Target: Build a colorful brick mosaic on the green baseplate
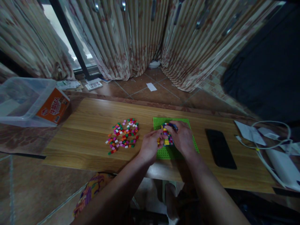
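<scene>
A green studded baseplate [173, 154] lies on the wooden table under both hands. On it stands a small build of multicoloured toy bricks [168, 141], partly covered by my fingers. From the left, my left hand [150, 145] reaches to the build's side, its fingers closed by some yellow pieces; what they pinch is too small to make out. My right hand [184, 136] curls over the build's upper right, fingers and thumb gripping it. Left of the plate, loose small bricks [124, 134] in many colours are spread on the wood.
A black phone [220, 148] lies right of the plate. White cables [257, 148], papers [249, 132] and a white box-like device [283, 167] take up the table's right end. A clear plastic bin [28, 100] stands at the far left. Curtains [131, 40] hang behind the table.
</scene>
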Motion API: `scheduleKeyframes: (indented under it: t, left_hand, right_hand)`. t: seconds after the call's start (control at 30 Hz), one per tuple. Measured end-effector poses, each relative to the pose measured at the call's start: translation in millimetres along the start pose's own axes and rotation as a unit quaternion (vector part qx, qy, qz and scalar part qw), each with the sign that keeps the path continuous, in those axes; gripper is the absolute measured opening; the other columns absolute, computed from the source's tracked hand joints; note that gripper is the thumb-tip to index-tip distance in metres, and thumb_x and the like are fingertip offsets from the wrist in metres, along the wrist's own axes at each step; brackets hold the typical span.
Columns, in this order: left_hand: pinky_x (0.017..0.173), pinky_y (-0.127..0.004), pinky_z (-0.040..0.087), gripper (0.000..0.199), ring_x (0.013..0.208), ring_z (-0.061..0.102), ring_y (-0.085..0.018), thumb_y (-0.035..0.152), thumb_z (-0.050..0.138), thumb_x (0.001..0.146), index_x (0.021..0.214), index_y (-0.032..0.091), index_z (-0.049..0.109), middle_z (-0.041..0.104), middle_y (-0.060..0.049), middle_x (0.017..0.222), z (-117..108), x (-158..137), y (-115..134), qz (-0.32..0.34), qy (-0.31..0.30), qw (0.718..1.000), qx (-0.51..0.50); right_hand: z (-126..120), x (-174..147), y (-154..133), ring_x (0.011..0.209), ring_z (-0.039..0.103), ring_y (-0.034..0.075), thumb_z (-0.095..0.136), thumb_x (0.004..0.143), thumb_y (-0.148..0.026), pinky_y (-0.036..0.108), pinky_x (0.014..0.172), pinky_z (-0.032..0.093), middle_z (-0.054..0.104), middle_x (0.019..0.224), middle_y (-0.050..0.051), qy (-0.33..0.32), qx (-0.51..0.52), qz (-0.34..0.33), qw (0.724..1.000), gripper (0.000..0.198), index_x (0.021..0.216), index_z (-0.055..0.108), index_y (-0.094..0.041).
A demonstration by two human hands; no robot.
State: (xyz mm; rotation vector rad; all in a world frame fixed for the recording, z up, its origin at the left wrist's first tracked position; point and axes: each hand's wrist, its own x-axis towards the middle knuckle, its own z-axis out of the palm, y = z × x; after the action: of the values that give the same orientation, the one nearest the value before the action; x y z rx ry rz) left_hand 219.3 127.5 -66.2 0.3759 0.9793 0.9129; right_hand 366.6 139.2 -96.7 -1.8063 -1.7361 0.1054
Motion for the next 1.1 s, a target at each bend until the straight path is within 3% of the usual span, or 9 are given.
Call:
scheduleKeyframes:
  t: [0.17, 0.3, 0.47, 0.57, 0.7, 0.87, 1.1]
  left_hand:
    - [0.047, -0.018, 0.030, 0.011, 0.049, 0.042, -0.006, 0.017, 0.060, 0.078, 0.077, 0.015, 0.071, 0.064, -0.002, 0.066, 0.9, -2.8, 1.7, 0.000, -0.013, 1.000, -0.010]
    - [0.048, -0.015, 0.036, 0.015, 0.051, 0.048, -0.006, 0.011, 0.055, 0.081, 0.081, 0.011, 0.070, 0.064, -0.004, 0.065, -0.3, -4.4, 9.5, -0.007, -0.010, 0.998, -0.057]
    - [0.067, -0.020, 0.053, 0.022, 0.070, 0.064, -0.012, 0.015, 0.048, 0.089, 0.082, 0.006, 0.067, 0.068, -0.011, 0.078, -3.3, -4.5, 22.9, -0.029, -0.022, 0.986, -0.161]
    - [0.076, -0.026, 0.055, 0.028, 0.081, 0.067, -0.017, 0.021, 0.045, 0.092, 0.084, 0.006, 0.066, 0.069, -0.014, 0.086, -2.7, -5.8, 26.8, -0.034, -0.042, 0.980, -0.193]
    - [0.071, -0.024, 0.054, 0.032, 0.085, 0.067, -0.018, 0.026, 0.043, 0.094, 0.085, 0.006, 0.066, 0.070, -0.015, 0.091, -2.3, -6.8, 27.0, -0.035, -0.073, 0.977, -0.198]
    - [0.063, -0.022, 0.051, 0.034, 0.077, 0.065, -0.015, 0.027, 0.042, 0.095, 0.087, 0.006, 0.067, 0.069, -0.013, 0.088, -4.8, -5.2, 25.7, -0.044, -0.098, 0.975, -0.197]
    - [0.056, -0.019, 0.048, 0.037, 0.064, 0.060, -0.011, 0.025, 0.037, 0.097, 0.084, 0.007, 0.067, 0.066, -0.010, 0.077, -3.1, -6.5, 25.3, -0.057, -0.096, 0.977, -0.184]
  right_hand:
    - [0.8, 1.9, 0.5, 0.096, 0.061, 0.029, 0.055, 0.087, -0.053, 0.044, 0.088, 0.046, 0.071, 0.098, 0.013, -0.008, 0.030, 0.017, 0.999, 0.042, 0.099, 0.071, -0.017]
    - [-9.2, 3.1, -3.2, 0.094, 0.064, 0.027, 0.050, 0.090, -0.052, 0.043, 0.086, 0.048, 0.071, 0.098, 0.012, 0.028, 0.104, 0.057, 0.993, 0.041, 0.098, 0.070, -0.017]
    - [-28.9, -4.3, -19.4, 0.095, 0.064, 0.022, 0.050, 0.092, -0.039, 0.040, 0.087, 0.049, 0.070, 0.097, 0.007, 0.082, 0.183, 0.019, 0.980, 0.026, 0.097, 0.070, -0.022]
    - [-37.2, -13.8, -35.1, 0.094, 0.063, 0.020, 0.054, 0.091, -0.031, 0.038, 0.086, 0.050, 0.069, 0.097, 0.004, 0.032, 0.214, -0.050, 0.975, 0.017, 0.095, 0.070, -0.025]
    - [-39.1, -24.0, -47.4, 0.101, 0.061, 0.020, 0.057, 0.090, -0.022, 0.039, 0.090, 0.049, 0.067, 0.103, 0.004, -0.045, 0.195, -0.148, 0.969, 0.016, 0.101, 0.069, -0.026]
    - [-33.6, -25.3, -46.7, 0.102, 0.059, 0.021, 0.059, 0.089, -0.022, 0.039, 0.090, 0.050, 0.064, 0.104, 0.006, -0.061, 0.151, -0.150, 0.975, 0.021, 0.107, 0.068, -0.025]
    - [-26.2, -25.8, -52.2, 0.097, 0.059, 0.021, 0.056, 0.091, -0.023, 0.038, 0.086, 0.050, 0.064, 0.100, 0.006, -0.067, 0.146, -0.130, 0.978, 0.017, 0.099, 0.070, -0.023]
